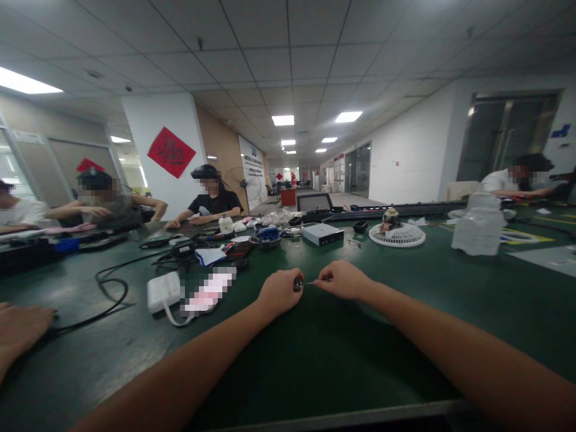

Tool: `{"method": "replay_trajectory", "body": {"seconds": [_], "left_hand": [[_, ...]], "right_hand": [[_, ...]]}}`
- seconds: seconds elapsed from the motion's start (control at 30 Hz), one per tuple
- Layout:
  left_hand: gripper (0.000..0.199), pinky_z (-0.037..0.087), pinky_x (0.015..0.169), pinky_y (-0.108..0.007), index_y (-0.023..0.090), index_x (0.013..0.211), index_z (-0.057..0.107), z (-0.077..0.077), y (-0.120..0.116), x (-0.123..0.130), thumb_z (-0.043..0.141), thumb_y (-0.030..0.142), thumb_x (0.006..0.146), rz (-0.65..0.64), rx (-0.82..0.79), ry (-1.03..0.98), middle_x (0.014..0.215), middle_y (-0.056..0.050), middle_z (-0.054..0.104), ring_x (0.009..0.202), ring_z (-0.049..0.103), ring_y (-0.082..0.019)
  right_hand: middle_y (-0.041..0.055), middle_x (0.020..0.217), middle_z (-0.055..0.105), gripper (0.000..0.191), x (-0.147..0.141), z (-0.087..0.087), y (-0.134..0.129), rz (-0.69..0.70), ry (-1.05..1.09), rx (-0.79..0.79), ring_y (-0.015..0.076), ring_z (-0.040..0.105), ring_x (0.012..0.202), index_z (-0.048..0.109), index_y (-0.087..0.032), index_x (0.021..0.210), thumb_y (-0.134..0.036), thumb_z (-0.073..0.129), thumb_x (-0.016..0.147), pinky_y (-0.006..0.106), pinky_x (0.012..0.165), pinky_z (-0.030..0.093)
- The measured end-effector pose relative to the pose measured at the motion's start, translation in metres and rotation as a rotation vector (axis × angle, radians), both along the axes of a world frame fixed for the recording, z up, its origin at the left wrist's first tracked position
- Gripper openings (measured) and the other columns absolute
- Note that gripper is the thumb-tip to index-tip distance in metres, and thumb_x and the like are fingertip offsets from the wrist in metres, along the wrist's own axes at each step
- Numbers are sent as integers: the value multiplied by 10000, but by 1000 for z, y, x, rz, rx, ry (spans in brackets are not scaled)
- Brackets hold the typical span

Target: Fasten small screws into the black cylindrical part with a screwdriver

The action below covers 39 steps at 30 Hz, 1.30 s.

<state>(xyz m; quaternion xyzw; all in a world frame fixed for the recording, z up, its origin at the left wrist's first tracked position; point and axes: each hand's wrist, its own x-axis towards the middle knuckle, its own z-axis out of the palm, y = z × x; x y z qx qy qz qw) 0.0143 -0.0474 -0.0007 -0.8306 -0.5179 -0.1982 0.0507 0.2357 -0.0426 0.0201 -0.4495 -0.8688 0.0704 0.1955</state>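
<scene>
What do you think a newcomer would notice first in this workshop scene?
The left hand and right hand pinching a small metal part over the green workbench stand out first. Farther right sits a white fan guard; a red diamond poster hangs on the far-left pillar.

- Left hand (279,293) grips a small dark metal part (297,284)
- Right hand (342,280) pinches a thin metal pin (310,282) touching it
- 2 hands rest over a green workbench (324,354)
- White power adapter (164,291) lies off to the left
</scene>
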Motion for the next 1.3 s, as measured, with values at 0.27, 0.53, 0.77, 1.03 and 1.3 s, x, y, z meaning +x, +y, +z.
{"method": "replay_trajectory", "body": {"seconds": [0.27,0.53,0.77,1.03,1.3], "left_hand": [[263,516,815,-318,256,1082,721,4,-2,2,610,391,885,10,-24,30,1003,-51,759,952,699,-234],[314,510,836,-322,250,1151,697,2,-1,2,630,381,874,5,-22,41,1064,-56,752,980,691,-238],[325,505,823,-325,263,1155,686,2,0,2,654,412,867,0,-17,34,1059,-50,751,987,690,-245],[320,501,817,-324,265,1159,673,1,1,1,654,399,868,-3,-24,10,1042,-36,751,988,686,-242],[344,489,807,-318,258,1191,634,5,-3,3,640,414,884,16,-40,18,1053,-41,737,1004,680,-240]], "right_hand": [[43,763,736,360,-2,2,-2,25,162,-40,155,605,672,811,-179,890,-462,589,902,252,583,378],[4,605,648,366,-2,2,-5,61,75,-101,120,498,543,814,-178,810,-463,595,879,255,513,314],[39,729,727,355,-5,-1,-3,2,199,-73,146,584,635,819,-174,862,-452,598,878,251,563,368],[47,754,739,356,-5,2,-4,-110,117,-130,163,608,649,826,-210,881,-477,590,886,257,542,352],[55,711,713,408,-5,6,-7,-124,-27,-142,171,609,635,796,-202,787,-500,547,911,268,543,355]]}}
